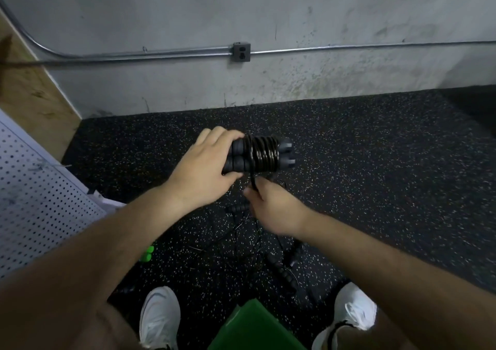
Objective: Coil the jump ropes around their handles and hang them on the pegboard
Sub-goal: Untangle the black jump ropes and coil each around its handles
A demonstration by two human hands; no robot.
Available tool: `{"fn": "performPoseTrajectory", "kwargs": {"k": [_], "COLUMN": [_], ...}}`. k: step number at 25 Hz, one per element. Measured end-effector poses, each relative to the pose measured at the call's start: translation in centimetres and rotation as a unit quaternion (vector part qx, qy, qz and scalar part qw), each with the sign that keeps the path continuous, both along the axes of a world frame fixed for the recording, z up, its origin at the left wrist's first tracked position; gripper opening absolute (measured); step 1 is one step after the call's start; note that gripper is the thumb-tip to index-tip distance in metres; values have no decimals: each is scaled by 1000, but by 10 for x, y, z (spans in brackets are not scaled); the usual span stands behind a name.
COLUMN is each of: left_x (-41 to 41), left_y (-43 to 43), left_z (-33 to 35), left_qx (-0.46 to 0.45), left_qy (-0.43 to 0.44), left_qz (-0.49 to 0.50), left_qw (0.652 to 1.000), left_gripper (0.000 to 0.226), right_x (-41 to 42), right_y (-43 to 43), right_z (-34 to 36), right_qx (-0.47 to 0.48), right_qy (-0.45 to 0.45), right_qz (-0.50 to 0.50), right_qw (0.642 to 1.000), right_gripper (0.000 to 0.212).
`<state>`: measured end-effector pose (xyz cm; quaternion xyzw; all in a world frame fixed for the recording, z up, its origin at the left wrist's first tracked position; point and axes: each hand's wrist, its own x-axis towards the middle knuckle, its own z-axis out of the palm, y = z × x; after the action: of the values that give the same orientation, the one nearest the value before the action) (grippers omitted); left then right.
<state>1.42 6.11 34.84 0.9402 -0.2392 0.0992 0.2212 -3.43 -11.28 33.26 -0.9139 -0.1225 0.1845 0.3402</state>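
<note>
My left hand (206,167) grips the two black ribbed handles (237,159) of a jump rope, held side by side and level. Several turns of black rope (264,152) are coiled around them. Just below, my right hand (271,204) pinches the free strand of rope (253,182) that drops from the coil. More black jump ropes lie tangled on the floor under my hands, with a ribbed handle (284,274) between my feet. The white pegboard (35,199) leans at the left edge.
Black speckled rubber floor (375,175) meets a grey concrete wall with a conduit and outlet box (241,52). A wooden panel (32,86) stands behind the pegboard. A green object (147,253) lies by the pegboard. A green box (252,328) sits between my white shoes.
</note>
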Motion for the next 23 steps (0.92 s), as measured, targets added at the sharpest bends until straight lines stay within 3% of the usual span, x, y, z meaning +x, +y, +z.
{"fn": "performPoseTrajectory", "kwargs": {"k": [5,10,15,18,23], "left_x": [12,22,33,33,33], "left_y": [0,2,5,6,10], "left_z": [-28,-29,-32,-33,-32], "left_qx": [66,-5,8,49,124], "left_qy": [14,52,63,34,22], "left_qz": [4,16,21,3,-33], "left_qw": [998,999,998,998,992], "left_gripper": [73,70,72,77,82], "right_x": [-5,-2,8,11,9], "right_y": [14,20,24,18,2], "right_z": [14,19,22,42,57], "right_qx": [-89,-7,-169,-196,-342], "right_qy": [109,186,15,-46,-231], "right_qz": [-3,-76,38,65,159], "right_qw": [990,980,985,977,897], "right_gripper": [17,20,13,15,11]}}
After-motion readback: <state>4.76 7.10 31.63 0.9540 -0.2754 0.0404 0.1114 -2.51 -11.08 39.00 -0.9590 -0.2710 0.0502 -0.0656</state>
